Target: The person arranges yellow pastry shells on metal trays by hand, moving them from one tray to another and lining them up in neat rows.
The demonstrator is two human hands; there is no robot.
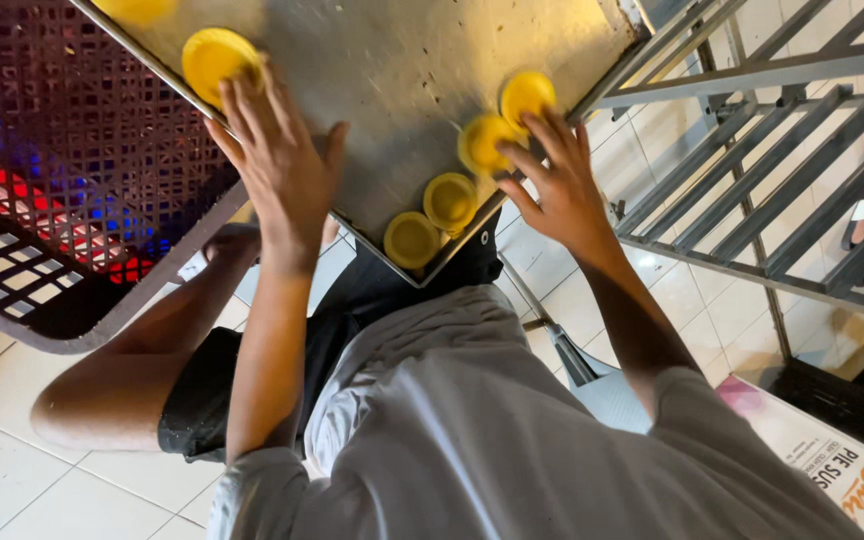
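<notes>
Now, left hand (277,165): fingers spread flat and released, tips touching a yellow tart shell (216,58) near the far edge of the metal tray (402,60).
Right hand (557,185): fingers splayed open, grasping nothing, tips resting on two yellow shells (504,122) at the tray's right edge.
Near edge: two more shells (430,220) lie side by side, between the hands.
Left of tray: dark plastic crate (62,150).
Right of tray: grey metal rack (782,150).
</notes>
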